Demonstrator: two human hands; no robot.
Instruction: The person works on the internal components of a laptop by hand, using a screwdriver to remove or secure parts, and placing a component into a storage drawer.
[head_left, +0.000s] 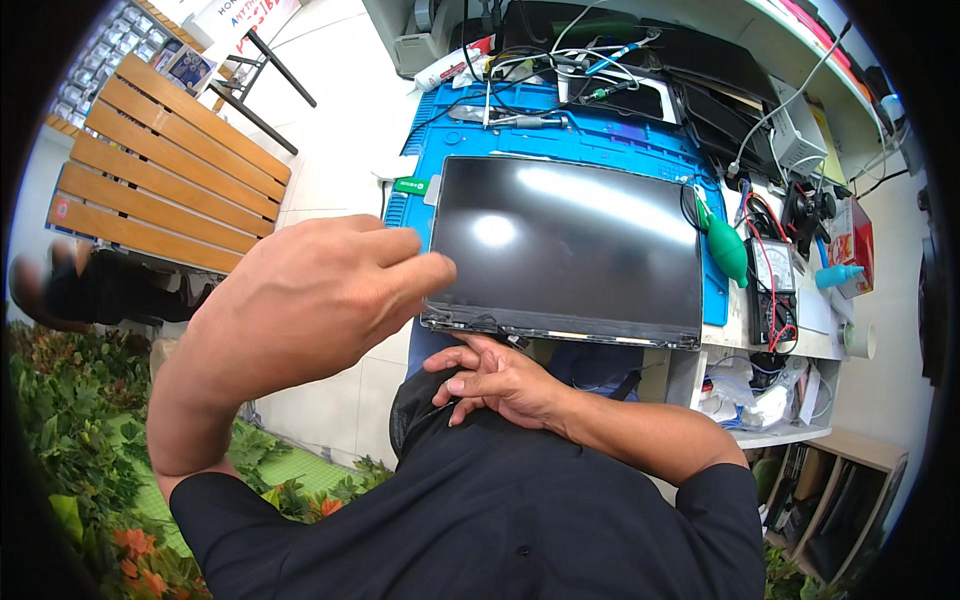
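Observation:
A laptop display panel (570,250) with a dark, glossy screen lies on a blue work mat (420,140). Over its left edge hovers my left hand (330,285), fingers curled and pressed together; anything between them is hidden. Below the panel's front edge is my right hand (500,385), palm partly up and fingers apart, holding nothing. Its index fingertip is close to that edge, where a thin cable and black trim strip (560,332) show. At the panel's upper left corner rests a green-handled tool (410,186) with a flat metal end.
Right of the panel are a green air blower (725,245), an analog multimeter (772,270) with red leads and a light blue bottle (838,275). Cables and soldering tools (530,121) crowd the mat's far side. A slatted wooden bench (180,165) stands left, near a person (110,285).

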